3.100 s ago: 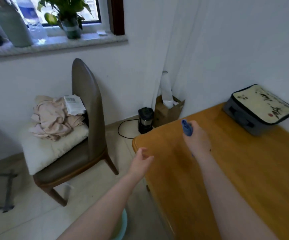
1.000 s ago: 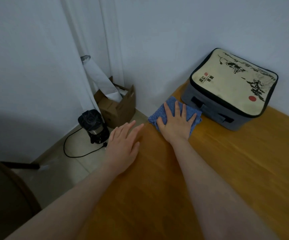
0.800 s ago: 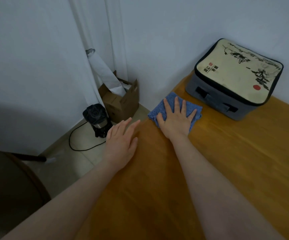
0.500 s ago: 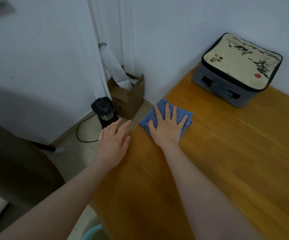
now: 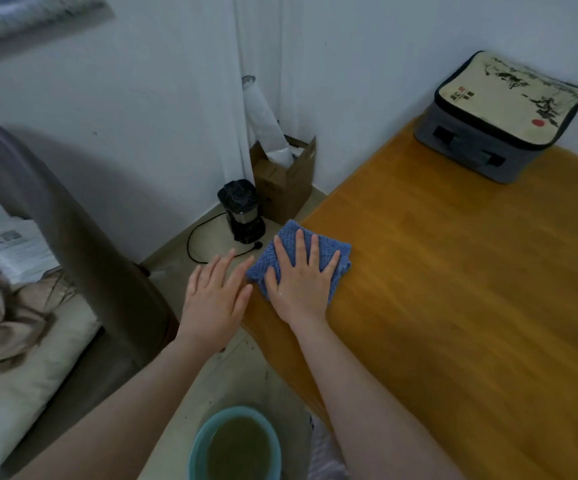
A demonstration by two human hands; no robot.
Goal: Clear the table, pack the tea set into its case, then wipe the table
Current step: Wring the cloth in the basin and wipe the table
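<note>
Drawn back along the left edge of the table over the past second, the blue cloth now lies well apart from the tea set case it was just beside. The right hand presses flat on it, fingers straight and spread, pointing toward the far wall. The cloth is waffle-textured and folded to a rough square with no clear long axis; it sits as a diamond, one corner aimed at the far end, its left corner at the table's edge. The left hand, flat with fingers straight and close together, has shifted off the tabletop and hovers just beside that edge. The case, grey-sided with a cream ink-painted lid, stands at the far edge against the wall, its handle side facing the near end.
</note>
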